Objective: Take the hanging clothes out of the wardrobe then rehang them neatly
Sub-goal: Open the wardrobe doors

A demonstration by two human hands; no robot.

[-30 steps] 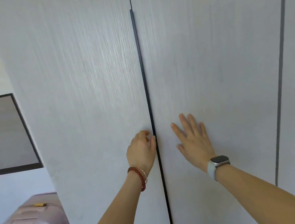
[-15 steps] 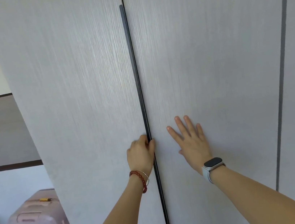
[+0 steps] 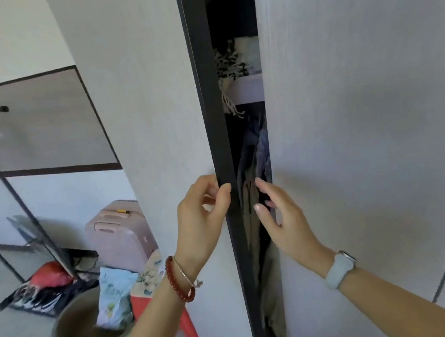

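While both wardrobe doors stand only partly apart, the coming move turns on the narrow vertical gap between them. Left door [image 3: 151,121]: the largest panel, swung slightly outward, its dark edge strip [image 3: 216,140] running top to bottom just right of the left grip. Right door [image 3: 366,119]: its free edge lies just right of the right grip's fingertips, and the pictures do not settle whether those fingertips touch it. Hanging clothes [image 3: 254,158]: dark blue and olive garments, seen only as a thin slice through the gap; they hang directly beyond both grips and slightly above them, long axis vertical and parallel to the door edges. Hangers and rail are hidden. Shelf [image 3: 247,87]: above the garments, carrying folded textiles with a fringe drooping over its front. Left hand [image 3: 202,217]: the left grip pinches the dark edge strip, thumb on the near face, fingers curled over the door's front. Right hand [image 3: 282,217]: the right grip is loosely spread and holds nothing, fingertips entering the gap at garment height, so it appears the nearer of the two to the clothes. Judgement: both doors must swing outward, away from the gap, before any garment can be lifted clear.
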